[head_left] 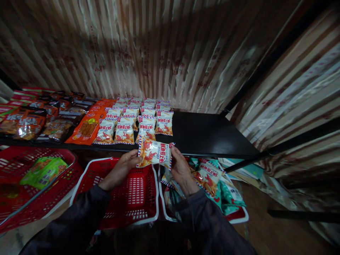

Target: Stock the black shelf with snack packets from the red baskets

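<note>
1. The left hand [121,168] and right hand [183,173] pinch a white snack bag [154,154], one at each end.
2. It is by the front edge of the black shelf [209,131], near the matching bags [124,130].
3. If the grip slips, the bag could fall into the red basket [136,187] below. A bump could push over the matching bags.
4. Big red Chinese words are on the bag, maybe starting 鱿鱼 (squid). The small print is too blurry.

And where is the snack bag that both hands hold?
In the head view, the snack bag is below and slightly left of centre, between the left hand and right hand, by the edge of the black shelf.
</note>
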Demonstrator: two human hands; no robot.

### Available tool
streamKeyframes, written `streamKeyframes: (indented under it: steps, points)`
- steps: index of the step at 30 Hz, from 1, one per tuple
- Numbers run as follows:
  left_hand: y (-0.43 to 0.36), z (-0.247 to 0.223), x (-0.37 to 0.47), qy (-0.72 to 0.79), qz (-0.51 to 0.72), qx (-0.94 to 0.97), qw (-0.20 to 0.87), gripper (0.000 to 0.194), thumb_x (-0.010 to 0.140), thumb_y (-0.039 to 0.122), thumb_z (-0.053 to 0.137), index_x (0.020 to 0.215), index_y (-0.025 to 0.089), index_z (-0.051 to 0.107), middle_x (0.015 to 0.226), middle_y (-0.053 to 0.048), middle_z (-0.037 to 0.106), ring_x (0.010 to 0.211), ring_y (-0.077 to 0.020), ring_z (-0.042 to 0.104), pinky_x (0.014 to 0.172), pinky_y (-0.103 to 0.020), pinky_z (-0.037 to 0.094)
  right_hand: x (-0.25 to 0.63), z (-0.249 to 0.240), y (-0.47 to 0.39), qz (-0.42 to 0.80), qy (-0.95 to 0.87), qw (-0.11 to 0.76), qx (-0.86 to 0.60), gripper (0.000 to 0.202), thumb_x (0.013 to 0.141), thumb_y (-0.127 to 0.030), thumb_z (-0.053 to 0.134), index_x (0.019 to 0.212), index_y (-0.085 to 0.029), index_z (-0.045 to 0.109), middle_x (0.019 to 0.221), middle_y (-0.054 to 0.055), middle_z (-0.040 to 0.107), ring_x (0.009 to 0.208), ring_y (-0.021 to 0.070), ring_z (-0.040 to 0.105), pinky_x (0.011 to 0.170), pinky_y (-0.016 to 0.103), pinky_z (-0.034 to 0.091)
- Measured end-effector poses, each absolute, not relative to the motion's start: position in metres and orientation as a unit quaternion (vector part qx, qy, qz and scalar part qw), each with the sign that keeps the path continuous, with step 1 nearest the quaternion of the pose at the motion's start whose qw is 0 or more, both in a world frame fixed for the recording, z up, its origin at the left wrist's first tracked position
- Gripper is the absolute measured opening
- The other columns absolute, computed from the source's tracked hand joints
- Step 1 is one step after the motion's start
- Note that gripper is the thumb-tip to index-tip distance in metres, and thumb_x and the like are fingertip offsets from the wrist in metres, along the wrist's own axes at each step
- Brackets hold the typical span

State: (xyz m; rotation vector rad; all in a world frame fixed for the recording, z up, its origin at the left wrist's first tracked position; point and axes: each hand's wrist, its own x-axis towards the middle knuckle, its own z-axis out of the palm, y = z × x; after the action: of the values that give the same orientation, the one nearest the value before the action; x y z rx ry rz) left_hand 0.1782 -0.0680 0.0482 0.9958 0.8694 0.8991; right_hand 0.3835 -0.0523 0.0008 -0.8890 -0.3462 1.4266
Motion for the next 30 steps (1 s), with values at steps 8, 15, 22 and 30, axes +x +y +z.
streamKeyframes:
  steps: [8, 15, 22, 30]
  points:
    - [-0.068, 0.052, 0.184, 0.46, 0.396, 0.519, 0.602, 0.031, 0.069, 0.044, 0.066, 0.084, 0.018, 0.07, 0.082, -0.004, 0.071, 0.078, -0.0215, 0.063, 0.073, -0.029, 0.048, 0.389, 0.005, -0.052, 0.565, -0.239, 0.635, -0.469, 0.023, 0.058, -0.035, 0.08, 0.073, -0.02, 0.072, 0.068, -0.002, 0.07, 0.058, 0.0126, 0.059, 0.058, 0.024, 0.045]
    - [-0.067, 0.043, 0.177, 0.471, 0.366, 0.592, 0.542, 0.025, 0.074, 0.04, 0.059, 0.065, 0.018, 0.07, 0.066, 0.0, 0.067, 0.063, -0.0167, 0.056, 0.064, -0.025, 0.044, 0.397, 0.014, -0.05, 0.528, -0.291, 0.627, -0.494, 0.025, 0.055, -0.039, 0.079, 0.068, -0.019, 0.071, 0.062, -0.002, 0.067, 0.054, 0.013, 0.055, 0.054, 0.025, 0.043]
    - [-0.073, 0.047, 0.179, 0.42, 0.324, 0.599, 0.6, 0.023, 0.074, 0.038, 0.062, 0.068, 0.018, 0.071, 0.07, -0.002, 0.067, 0.07, -0.0196, 0.059, 0.068, -0.027, 0.045, 0.414, 0.021, -0.04, 0.474, -0.368, 0.611, -0.516, 0.027, 0.057, -0.043, 0.077, 0.068, -0.018, 0.072, 0.058, -0.003, 0.065, 0.052, 0.0116, 0.052, 0.053, 0.024, 0.04]
    - [-0.075, 0.059, 0.186, 0.358, 0.293, 0.567, 0.681, 0.031, 0.075, 0.037, 0.063, 0.102, 0.023, 0.069, 0.101, -0.007, 0.068, 0.097, -0.0236, 0.06, 0.082, -0.03, 0.046, 0.413, 0.019, -0.039, 0.497, -0.421, 0.567, -0.504, 0.027, 0.062, -0.045, 0.074, 0.07, -0.019, 0.071, 0.056, -0.004, 0.062, 0.049, 0.0104, 0.049, 0.049, 0.022, 0.036]
